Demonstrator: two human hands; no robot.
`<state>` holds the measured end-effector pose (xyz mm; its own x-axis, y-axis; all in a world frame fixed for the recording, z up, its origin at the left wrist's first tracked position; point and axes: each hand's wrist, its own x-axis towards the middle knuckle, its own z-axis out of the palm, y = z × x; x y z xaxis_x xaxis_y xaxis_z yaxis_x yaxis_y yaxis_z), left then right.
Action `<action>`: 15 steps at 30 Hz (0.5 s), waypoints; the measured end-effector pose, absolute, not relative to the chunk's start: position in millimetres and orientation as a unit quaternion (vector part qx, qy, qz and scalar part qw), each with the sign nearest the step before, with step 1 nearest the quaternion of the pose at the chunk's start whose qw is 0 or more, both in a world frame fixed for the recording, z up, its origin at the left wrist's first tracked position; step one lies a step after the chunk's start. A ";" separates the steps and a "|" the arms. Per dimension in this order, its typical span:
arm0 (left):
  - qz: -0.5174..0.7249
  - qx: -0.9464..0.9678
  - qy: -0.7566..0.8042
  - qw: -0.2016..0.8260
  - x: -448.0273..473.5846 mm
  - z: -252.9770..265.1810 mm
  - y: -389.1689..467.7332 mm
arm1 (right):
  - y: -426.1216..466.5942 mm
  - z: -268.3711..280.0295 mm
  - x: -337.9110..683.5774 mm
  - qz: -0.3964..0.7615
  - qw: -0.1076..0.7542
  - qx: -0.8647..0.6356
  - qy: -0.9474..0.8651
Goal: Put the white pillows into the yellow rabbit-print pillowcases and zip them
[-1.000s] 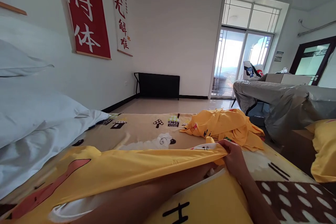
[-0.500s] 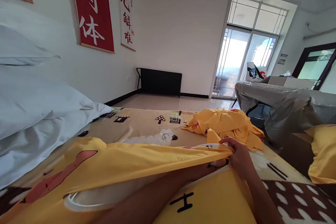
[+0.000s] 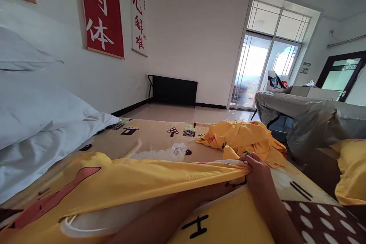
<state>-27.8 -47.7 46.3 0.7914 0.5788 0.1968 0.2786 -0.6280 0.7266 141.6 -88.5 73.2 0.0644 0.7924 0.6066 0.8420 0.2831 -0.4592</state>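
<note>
A yellow printed pillowcase lies spread across the near part of the bed, its upper layer lifted and its lower layer marked with a black H-like print. My right hand pinches the pillowcase's far right corner between thumb and fingers, pulling the upper edge taut. Between the two layers reaches my left forearm, pointing toward that same corner. Fabric covers most of my left hand, so its fingers are hidden. Just beyond my right hand is a crumpled heap of yellow cloth.
White pillows are stacked at the left. Beneath everything is a patterned beige and brown blanket. At the right are a yellow cloth bundle and a plastic-covered table. A black folded table leans against the far wall.
The view has shifted slightly. Both arms and the pillowcase hold nearly the same position, with my right hand still gripping the corner.
</note>
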 end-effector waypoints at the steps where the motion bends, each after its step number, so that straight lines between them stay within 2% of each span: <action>1: 0.208 0.878 0.247 0.353 -28.6 48.0 -48.7 | -88.0 73.1 140.3 -0.030 0.430 -0.591 -0.682; 11: 0.209 0.900 0.244 0.296 -31.2 58.2 -53.1 | -84.5 73.0 133.8 0.140 0.489 -0.573 -0.642; 15: 0.231 0.903 0.268 0.243 -28.9 64.8 -57.6 | -79.0 69.6 137.5 0.171 0.475 -0.559 -0.657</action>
